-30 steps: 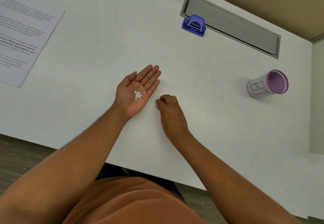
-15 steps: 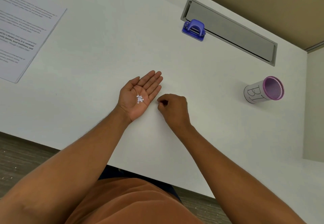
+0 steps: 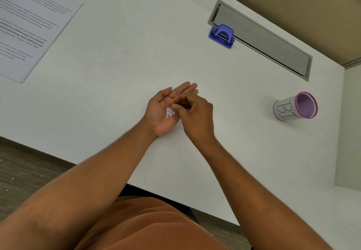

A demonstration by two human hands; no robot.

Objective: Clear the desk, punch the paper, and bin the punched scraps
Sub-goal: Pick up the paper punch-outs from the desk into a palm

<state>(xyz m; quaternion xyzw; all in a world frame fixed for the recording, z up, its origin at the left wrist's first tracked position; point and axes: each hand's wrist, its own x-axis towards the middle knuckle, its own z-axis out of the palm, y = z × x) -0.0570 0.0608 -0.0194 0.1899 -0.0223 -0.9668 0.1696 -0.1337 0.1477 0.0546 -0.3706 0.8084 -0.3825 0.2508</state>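
In the head view, the left hand (image 3: 163, 112) lies palm up on the desk (image 3: 121, 69), fingers spread flat, and a small heap of white scraps (image 3: 169, 112) rests in its palm. The right hand (image 3: 195, 113) hangs over this palm, its fingertips (image 3: 175, 101) curled together just beside the scraps; I cannot tell if they pinch anything. The punch (image 3: 222, 36) stands far behind the hands, touching the edge of the grey slot (image 3: 261, 40). The cup (image 3: 296, 106), purple mesh with a white label, stands to the right of the hands, well apart. The paper (image 3: 29, 26) lies far to their left, near the desk corner.
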